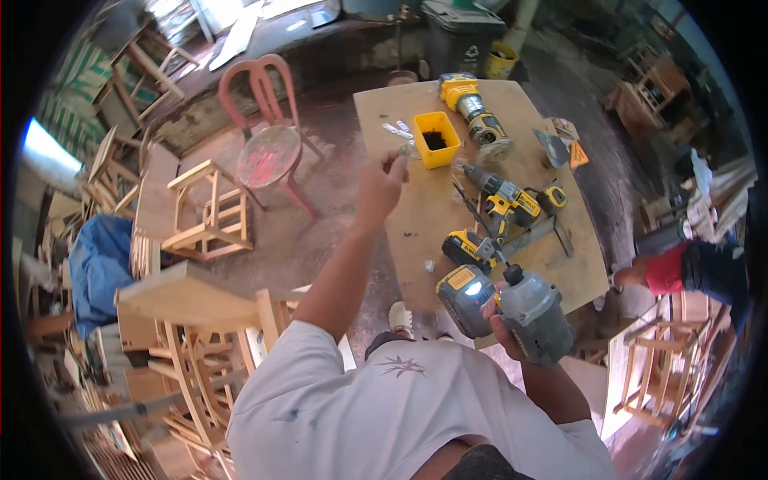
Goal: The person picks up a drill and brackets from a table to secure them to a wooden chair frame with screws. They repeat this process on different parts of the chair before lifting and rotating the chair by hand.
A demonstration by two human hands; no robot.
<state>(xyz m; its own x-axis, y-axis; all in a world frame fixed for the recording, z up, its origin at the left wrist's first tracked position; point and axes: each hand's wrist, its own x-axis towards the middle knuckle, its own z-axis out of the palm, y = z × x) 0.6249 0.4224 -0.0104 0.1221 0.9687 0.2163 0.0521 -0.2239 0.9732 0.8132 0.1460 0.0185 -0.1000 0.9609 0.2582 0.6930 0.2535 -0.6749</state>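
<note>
Two bare hands are well apart in the head view. The right hand (pixel 504 326), right of center and below the middle of the frame, is closed around a grey power tool (pixel 541 318) with a large battery (pixel 465 298), held over the near edge of a wooden table (pixel 424 240). The left hand (pixel 382 188), near the center, is raised beside the table's left edge with its fingers curled; whether it pinches anything small cannot be told. Just beyond it, at upper center, stands a yellow container (pixel 438 159) with dark contents, and white strips (pixel 398 130) lie to its left.

A yellow-and-black tool (pixel 466 100) lies behind the container to the right. Nearer the middle of the tabletop are a drill (pixel 504 198), a tape measure (pixel 553 196) just beside it, and a metal square (pixel 528 238). A pink chair (pixel 270 152) stands at upper left, with an unfinished wooden stool frame (pixel 210 212) beside it. At the right edge, another person (pixel 666 272) is partly visible.
</note>
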